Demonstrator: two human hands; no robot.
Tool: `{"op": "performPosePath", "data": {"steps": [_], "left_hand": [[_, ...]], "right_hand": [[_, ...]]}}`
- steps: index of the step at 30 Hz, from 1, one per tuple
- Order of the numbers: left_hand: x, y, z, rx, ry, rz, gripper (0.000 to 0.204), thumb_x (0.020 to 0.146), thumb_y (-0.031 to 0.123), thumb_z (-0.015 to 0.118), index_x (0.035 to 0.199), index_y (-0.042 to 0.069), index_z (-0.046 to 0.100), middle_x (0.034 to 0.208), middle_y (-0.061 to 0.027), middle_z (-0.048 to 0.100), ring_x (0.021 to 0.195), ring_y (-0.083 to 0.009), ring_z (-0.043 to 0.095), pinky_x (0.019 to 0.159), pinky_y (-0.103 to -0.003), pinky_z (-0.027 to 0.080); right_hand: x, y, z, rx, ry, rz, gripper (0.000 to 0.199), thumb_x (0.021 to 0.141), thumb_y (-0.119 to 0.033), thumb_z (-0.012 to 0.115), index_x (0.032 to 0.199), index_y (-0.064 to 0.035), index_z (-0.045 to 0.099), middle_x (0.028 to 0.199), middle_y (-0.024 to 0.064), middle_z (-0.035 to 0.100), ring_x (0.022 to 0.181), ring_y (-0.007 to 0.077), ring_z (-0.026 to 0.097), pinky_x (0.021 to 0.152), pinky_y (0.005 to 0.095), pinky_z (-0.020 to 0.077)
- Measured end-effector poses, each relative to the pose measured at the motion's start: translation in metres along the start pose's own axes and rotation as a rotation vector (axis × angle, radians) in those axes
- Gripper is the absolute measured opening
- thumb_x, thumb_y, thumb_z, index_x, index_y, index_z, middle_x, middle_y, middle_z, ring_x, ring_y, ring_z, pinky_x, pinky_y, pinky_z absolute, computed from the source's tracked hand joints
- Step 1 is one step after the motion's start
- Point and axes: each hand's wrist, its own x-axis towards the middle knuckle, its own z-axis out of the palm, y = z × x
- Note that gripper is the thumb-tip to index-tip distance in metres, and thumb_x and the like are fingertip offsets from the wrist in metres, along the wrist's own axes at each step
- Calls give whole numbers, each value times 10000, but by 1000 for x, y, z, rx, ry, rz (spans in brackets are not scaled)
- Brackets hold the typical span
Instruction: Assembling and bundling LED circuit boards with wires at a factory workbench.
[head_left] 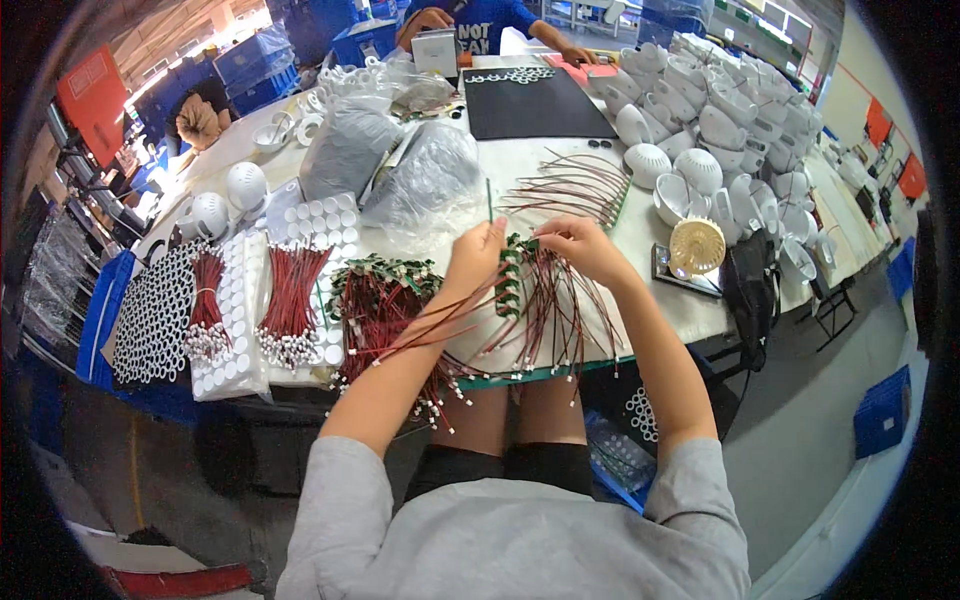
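Observation:
My left hand (476, 260) is closed round a thin green strip (489, 200) that sticks up above the fingers. Right beside it, my right hand (582, 247) has thumb and fingers pinched together at the top of a row of small green circuit boards (508, 285). What is in that pinch is too small to make out. Dark red wires (560, 295) with white plugs fan from the boards toward the table's near edge. Left of my left forearm lies a heap of wired circuit boards (385, 285), its wires hanging over the edge. Beyond my hands more red wires (570, 190) spread from another green strip.
Two wire bundles (292, 300) lie at left on white trays of discs (228, 350), beside a sheet of white rings (155, 315). Grey bags (425, 180) and a black mat (535, 105) lie farther back. White housings (700, 110) and a small fan (697, 247) stand right. A co-worker's hand (575, 55) reaches in opposite.

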Motion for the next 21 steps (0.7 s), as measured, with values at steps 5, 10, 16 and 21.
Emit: {"op": "performPosePath", "data": {"steps": [5, 10, 16, 21], "left_hand": [[9, 16, -8, 333, 42, 128, 425, 851, 304, 391, 587, -28, 427, 524, -230, 439, 502, -394, 447, 460, -407, 330], [18, 23, -5, 496, 50, 168, 414, 854, 306, 361, 624, -16, 484, 560, -216, 503, 566, -395, 498, 522, -446, 378], [16, 47, 1, 416, 31, 138, 413, 838, 372, 375, 675, 12, 497, 575, -192, 524, 566, -367, 514, 515, -419, 386], [-8, 34, -3, -274, -317, -25, 344, 869, 298, 372, 801, -13, 503, 543, -45, 494, 429, -112, 494, 387, -247, 412]], "right_hand": [[-1, 34, -4, -329, 321, -134, 213, 733, -103, 534, 934, -49, 582, 860, 107, 506, 764, 192, 474, 671, 286, 399], [3, 13, 22, 72, 258, -38, 250, 815, -166, 454, 997, -6, 518, 851, 66, 534, 748, 143, 503, 666, 262, 413], [-1, -20, 36, 619, 131, 115, 188, 826, -206, 450, 834, -27, 507, 668, 9, 482, 559, 86, 467, 488, 205, 390], [-7, -39, 19, 995, 214, 215, 126, 801, -165, 481, 782, -41, 493, 617, 9, 470, 430, 86, 441, 368, 207, 392]]}}
